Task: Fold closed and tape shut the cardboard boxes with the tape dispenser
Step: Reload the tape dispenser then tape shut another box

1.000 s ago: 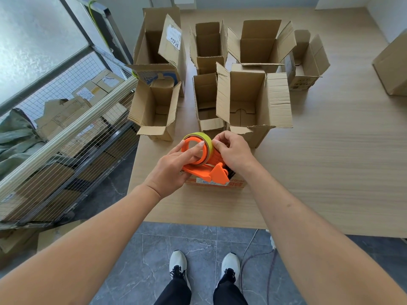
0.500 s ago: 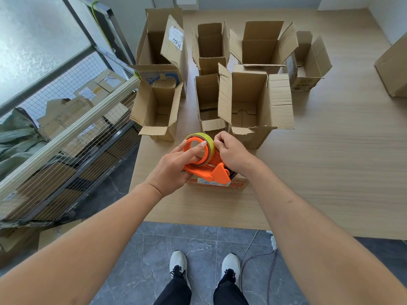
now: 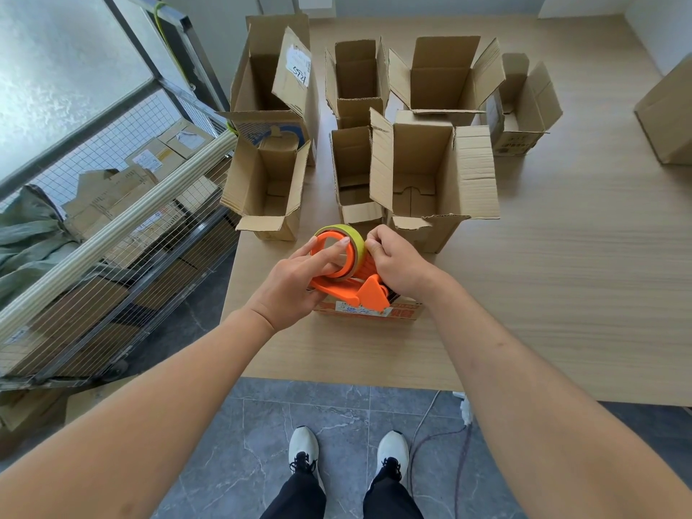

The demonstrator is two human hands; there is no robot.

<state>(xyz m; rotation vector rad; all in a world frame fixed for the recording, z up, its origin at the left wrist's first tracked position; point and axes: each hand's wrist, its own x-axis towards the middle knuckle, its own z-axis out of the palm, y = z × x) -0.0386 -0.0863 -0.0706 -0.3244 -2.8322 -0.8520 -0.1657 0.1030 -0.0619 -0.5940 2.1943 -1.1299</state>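
Note:
An orange tape dispenser (image 3: 369, 294) with a yellow-green tape roll (image 3: 346, 234) sits on a small closed cardboard box (image 3: 369, 312) near the table's front edge. My left hand (image 3: 296, 282) grips the dispenser from the left, fingers through the roll's hub. My right hand (image 3: 397, 260) pinches the roll's right side. Behind them stand several open cardboard boxes, the nearest a large one (image 3: 430, 181) with raised flaps and a narrow one (image 3: 266, 192) to the left.
The wooden table (image 3: 561, 275) stretches right; a closed box (image 3: 666, 118) stands at its far right edge. A wire cage cart (image 3: 112, 219) of flattened cardboard stands left of the table. A cable (image 3: 442, 440) runs on the floor by my shoes.
Both hands stay on the dispenser; my right fingers have shifted slightly on the tape roll. The dispenser and boxes have hardly moved.

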